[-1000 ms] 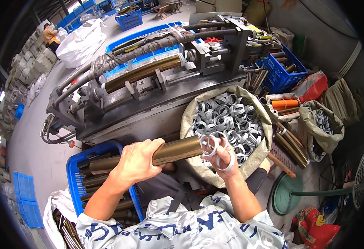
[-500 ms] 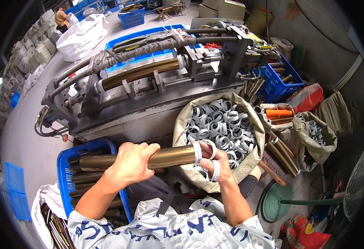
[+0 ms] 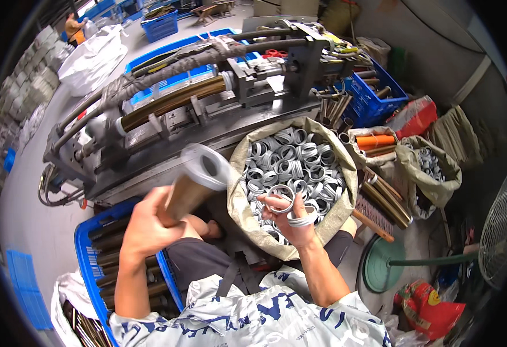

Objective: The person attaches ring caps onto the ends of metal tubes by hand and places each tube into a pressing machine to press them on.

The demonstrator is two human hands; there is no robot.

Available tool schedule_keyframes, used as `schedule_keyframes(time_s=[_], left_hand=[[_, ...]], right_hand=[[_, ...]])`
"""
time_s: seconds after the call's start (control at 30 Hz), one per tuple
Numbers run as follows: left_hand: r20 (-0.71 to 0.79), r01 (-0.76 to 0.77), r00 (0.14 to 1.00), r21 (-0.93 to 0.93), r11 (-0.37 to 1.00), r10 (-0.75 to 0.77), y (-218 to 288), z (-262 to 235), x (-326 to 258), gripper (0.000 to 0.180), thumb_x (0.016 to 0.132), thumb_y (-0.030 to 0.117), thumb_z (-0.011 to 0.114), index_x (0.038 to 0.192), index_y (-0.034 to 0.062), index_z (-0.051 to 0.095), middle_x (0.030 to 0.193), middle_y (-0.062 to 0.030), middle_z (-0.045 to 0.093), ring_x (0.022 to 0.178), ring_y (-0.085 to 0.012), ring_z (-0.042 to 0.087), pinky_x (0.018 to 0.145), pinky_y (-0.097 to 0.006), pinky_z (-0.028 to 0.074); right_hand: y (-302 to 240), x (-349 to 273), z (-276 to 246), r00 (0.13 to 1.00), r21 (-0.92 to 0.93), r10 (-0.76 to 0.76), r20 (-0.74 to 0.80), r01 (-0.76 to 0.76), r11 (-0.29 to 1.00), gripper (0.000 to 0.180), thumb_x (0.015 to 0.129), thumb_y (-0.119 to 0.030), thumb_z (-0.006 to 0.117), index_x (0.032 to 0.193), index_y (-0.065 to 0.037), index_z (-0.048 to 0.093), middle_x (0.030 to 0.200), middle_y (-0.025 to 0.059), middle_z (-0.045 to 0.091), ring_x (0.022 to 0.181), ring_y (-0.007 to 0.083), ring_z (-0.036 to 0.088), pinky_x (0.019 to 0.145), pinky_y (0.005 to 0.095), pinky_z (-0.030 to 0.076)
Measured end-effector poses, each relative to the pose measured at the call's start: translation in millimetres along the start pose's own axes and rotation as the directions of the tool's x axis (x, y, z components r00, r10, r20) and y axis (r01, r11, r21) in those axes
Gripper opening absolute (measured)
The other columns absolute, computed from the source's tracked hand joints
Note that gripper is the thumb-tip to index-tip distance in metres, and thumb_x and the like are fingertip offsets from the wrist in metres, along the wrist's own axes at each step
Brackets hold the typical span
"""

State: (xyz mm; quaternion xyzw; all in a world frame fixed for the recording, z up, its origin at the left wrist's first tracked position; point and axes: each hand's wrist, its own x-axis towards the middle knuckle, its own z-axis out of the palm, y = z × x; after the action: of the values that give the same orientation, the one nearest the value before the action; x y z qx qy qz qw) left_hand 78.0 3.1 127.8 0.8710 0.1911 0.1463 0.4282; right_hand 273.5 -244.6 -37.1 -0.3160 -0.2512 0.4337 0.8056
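The left hand [image 3: 148, 222] is raised with the forearm coming up from the lower edge, fingers wrapped firmly around a brass-coloured tube [image 3: 192, 182] that tilts up and to the right, its white-capped open end pointing toward the camera (that end is motion-blurred). The right hand [image 3: 291, 217] is lifted in front of the chest, palm up, gripping several white plastic rings [image 3: 288, 205]: one ring pinched at the fingertips, others looped round the fingers. It hovers just over the near rim of an open burlap sack [image 3: 236, 185] filled with more white rings, and the tube's end sits just beside that sack's left edge. Below the left hand lies a blue crate [image 3: 86, 266] of dark tubes, touching the person's knee area. Beyond the sack runs a long grey machine [image 3: 166, 133] with another brass tube resting in it, its bench edge close behind the sack. To the right a smaller sack [image 3: 438, 173] of rings and a bundle of tubes crowd in, so the only open room is the gap between the hands.
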Motion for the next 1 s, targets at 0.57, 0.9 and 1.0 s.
schedule_keyframes(time_s=[0.57, 0.9, 1.0], left_hand=[[-0.143, -0.047, 0.918, -0.965, 0.257, -0.369, -50, 41, -47, 0.054, 0.094, 0.05, 0.06, 0.118, 0.0012, 0.064, 0.119, -0.0133, 0.066, 0.104, -0.0225, 0.065, 0.09, -0.036, 0.055], [-0.239, -0.06, 0.877, -0.915, 0.4, -0.416, -53, 47, -50, 0.057, 0.088, 0.05, 0.065, 0.113, -0.0009, 0.065, 0.113, -0.0121, 0.066, 0.095, -0.0176, 0.064, 0.082, -0.03, 0.055], [-0.247, -0.084, 0.874, -0.925, 0.371, -0.419, -66, 54, -44, 0.055, 0.087, 0.048, 0.068, 0.114, -0.0004, 0.065, 0.112, -0.0119, 0.066, 0.097, -0.0191, 0.065, 0.084, -0.032, 0.055]], right_hand=[[1, 4, 43, 0.975, -0.075, -0.149, -0.163, 0.138, 0.988, 0.069, 0.082, -0.027, 0.083, 0.135, 0.003, 0.049, 0.127, 0.014, 0.063, 0.116, 0.0191, 0.061, 0.1, 0.0313, 0.049], [7, 2, 41, 0.964, -0.329, -0.161, -0.213, 0.085, 0.94, 0.062, 0.085, -0.022, 0.081, 0.134, 0.005, 0.055, 0.122, 0.0137, 0.067, 0.105, 0.0171, 0.065, 0.093, 0.0311, 0.052], [3, 7, 41, 0.962, -0.354, -0.133, -0.239, 0.041, 0.934, 0.061, 0.085, -0.022, 0.081, 0.134, 0.005, 0.056, 0.121, 0.0138, 0.067, 0.105, 0.0171, 0.065, 0.093, 0.0313, 0.052]])
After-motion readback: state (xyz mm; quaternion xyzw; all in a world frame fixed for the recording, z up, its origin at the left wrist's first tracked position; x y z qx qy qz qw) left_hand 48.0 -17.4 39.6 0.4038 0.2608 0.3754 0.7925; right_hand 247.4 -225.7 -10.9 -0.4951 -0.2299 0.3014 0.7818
